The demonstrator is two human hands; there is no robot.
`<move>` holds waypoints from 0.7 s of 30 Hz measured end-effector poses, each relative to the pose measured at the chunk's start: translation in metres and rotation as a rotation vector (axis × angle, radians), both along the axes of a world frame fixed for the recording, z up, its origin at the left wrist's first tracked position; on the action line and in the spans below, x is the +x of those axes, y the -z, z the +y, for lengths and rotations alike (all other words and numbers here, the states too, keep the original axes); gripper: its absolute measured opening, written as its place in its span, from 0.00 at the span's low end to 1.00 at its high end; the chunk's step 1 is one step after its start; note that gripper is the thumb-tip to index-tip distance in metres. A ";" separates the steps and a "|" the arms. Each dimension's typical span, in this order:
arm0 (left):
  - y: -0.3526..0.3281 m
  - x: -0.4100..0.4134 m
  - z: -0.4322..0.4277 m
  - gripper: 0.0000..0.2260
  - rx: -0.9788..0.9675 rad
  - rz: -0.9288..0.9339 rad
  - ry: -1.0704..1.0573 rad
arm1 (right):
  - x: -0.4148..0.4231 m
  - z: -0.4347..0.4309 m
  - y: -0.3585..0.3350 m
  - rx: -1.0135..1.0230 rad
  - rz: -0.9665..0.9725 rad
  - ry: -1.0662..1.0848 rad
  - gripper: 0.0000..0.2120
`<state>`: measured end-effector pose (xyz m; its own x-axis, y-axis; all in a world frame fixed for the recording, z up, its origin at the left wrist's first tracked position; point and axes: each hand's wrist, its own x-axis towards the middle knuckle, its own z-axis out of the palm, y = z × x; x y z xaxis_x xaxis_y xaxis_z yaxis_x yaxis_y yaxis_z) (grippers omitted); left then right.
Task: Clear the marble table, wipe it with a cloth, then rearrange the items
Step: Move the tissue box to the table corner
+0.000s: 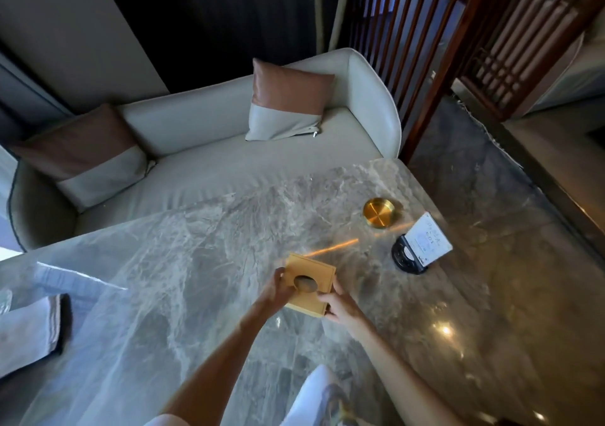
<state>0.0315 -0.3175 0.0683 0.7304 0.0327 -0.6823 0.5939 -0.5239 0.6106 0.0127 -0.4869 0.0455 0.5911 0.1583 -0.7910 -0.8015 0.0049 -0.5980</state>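
A square yellow wooden box [311,275] with an oval hole in its top sits near the middle of the grey marble table [183,262]. My left hand [278,290] grips its left side and my right hand [340,306] grips its near right corner. A round brass dish [378,212] stands further right. Beside it a white sign card [427,239] leans in a round black base [404,258]. A folded grey cloth [31,330] with a dark edge lies at the table's left edge.
A pale sofa [229,150] with two brown-and-grey cushions [288,101] runs along the table's far side. A dark wooden lattice screen [435,33] stands at the back right. Polished stone floor [510,196] lies to the right.
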 end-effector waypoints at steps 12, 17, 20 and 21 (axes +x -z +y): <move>0.045 -0.054 -0.215 0.38 -0.089 0.009 0.272 | -0.100 -0.207 -0.018 -0.185 0.034 0.263 0.34; 0.049 -0.072 -0.291 0.31 -0.083 -0.011 0.263 | -0.117 -0.280 -0.014 -0.169 0.051 0.343 0.35; 0.040 -0.084 -0.312 0.24 -0.059 -0.032 0.287 | -0.125 -0.302 -0.001 -0.127 0.071 0.326 0.39; 0.040 -0.087 -0.314 0.23 -0.053 -0.029 0.274 | -0.128 -0.305 0.003 -0.121 0.075 0.304 0.40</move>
